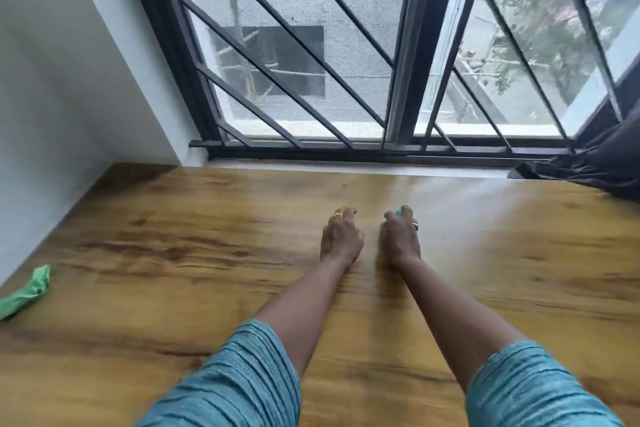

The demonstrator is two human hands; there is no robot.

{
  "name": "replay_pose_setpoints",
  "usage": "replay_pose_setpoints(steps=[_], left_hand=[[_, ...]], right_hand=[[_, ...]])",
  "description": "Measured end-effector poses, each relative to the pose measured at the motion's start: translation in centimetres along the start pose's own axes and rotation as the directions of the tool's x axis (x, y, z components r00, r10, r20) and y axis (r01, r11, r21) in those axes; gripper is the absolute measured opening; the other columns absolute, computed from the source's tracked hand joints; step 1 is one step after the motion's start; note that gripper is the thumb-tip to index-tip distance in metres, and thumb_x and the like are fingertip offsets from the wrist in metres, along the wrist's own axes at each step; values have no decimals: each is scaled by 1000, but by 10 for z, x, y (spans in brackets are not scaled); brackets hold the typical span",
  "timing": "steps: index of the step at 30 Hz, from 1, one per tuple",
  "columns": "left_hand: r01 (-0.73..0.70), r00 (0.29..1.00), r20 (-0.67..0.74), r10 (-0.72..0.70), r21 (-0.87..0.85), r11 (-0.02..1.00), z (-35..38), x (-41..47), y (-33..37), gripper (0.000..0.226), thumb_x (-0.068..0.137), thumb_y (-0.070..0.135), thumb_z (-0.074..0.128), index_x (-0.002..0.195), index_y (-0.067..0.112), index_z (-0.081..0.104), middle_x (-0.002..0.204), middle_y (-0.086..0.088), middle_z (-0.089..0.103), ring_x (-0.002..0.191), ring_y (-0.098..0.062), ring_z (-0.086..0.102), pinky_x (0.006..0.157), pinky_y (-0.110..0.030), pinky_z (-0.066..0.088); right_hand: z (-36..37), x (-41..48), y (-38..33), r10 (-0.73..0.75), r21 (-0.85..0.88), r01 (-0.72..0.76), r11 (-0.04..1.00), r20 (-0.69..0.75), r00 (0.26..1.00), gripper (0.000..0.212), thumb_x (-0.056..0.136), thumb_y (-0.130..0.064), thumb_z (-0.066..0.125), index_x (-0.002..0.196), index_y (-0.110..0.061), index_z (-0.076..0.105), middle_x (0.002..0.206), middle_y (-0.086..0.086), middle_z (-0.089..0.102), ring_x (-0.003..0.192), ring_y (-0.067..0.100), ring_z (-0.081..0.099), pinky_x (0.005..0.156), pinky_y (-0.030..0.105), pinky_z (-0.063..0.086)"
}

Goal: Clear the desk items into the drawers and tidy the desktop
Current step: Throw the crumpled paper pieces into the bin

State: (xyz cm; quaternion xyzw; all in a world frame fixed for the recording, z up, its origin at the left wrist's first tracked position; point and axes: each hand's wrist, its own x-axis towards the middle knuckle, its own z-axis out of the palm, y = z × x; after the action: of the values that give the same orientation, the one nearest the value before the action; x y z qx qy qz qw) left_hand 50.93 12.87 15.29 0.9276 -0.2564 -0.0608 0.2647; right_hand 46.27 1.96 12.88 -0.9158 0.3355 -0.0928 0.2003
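Fingers of the right hand [401,239] curl round a small teal thing [399,211] on the wooden desk [173,288], near the middle of its far edge. Just beside it, the left hand [341,237] is curled too; whether it holds anything is hidden. A green cloth [27,291] lies at the desk's left edge.

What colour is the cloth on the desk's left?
The cloth is green, clearest in the head view.

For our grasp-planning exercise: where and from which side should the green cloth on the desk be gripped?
Probably pinch the green cloth at its bunched upper end, from above, with the nearer left hand. It lies limp and flat on the desk, its lower end leaving the picture.
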Motion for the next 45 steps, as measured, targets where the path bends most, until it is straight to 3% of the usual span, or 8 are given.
replay_pose_setpoints(steps=[8,14,18,22,26,30,37,45], left_hand=[[72,983,-169,-64,41,997,-35,-20,-75,41,86,10,52,127,12,53,128,-8,57,115,-26,56,97,-34,45],[278,917,-332,-221,134,951,-95,-51,-178,37,87,17,51,124,16,55,120,-7,61,106,-26,59,92,-36,47],[470,807,-468,-361,138,872,-147,-82,-261,44,85,20,54,129,14,52,133,-8,52,119,-28,51,98,-38,39],[675,663,-531,-527,121,728,-190,-114,-329,68,86,33,58,145,13,32,153,-10,27,140,-31,25,115,-48,18],[798,546,-452,-705,26,602,-219,-127,-385,85,84,54,57,150,23,14,159,-7,1,145,-33,5,115,-56,6],[808,557,-406,-725,61,586,-222,-129,-416,79,84,60,51,148,27,18,158,-7,9,143,-34,12,115,-56,11],[714,629,-425,-651,-16,700,-207,-122,-427,46,98,29,42,142,16,36,148,-11,31,133,-30,29,111,-39,24],[544,689,-518,-507,-94,834,-201,-143,-423,37,91,19,60,120,-4,58,127,-22,55,121,-36,47,102,-43,40]], right_hand=[[43,-39,-71,-260,71,263,962,-43,965,26,93,2,44,115,2,58,141,22,37,120,40,44,99,38,42],[80,-76,-154,-447,165,438,884,19,894,27,91,5,46,114,6,59,139,27,39,124,43,43,104,40,39],[106,-95,-212,-544,192,526,829,52,838,28,91,-1,50,116,7,58,137,28,43,119,45,46,99,42,43],[131,-112,-258,-540,169,519,838,116,834,39,95,-12,45,134,-8,47,143,15,35,126,36,40,102,38,38],[154,-123,-297,-631,170,610,774,126,766,38,65,5,77,101,2,67,118,29,58,94,45,63,75,41,56],[164,-137,-321,-663,118,652,749,151,734,42,49,12,82,88,1,68,103,29,63,82,44,67,65,42,57],[171,-154,-331,-639,108,631,768,68,766,35,76,2,71,111,1,65,127,29,53,110,45,57,88,46,51],[166,-186,-334,-565,122,557,821,42,824,31,82,1,64,114,0,64,130,26,51,108,44,58,85,47,54]])
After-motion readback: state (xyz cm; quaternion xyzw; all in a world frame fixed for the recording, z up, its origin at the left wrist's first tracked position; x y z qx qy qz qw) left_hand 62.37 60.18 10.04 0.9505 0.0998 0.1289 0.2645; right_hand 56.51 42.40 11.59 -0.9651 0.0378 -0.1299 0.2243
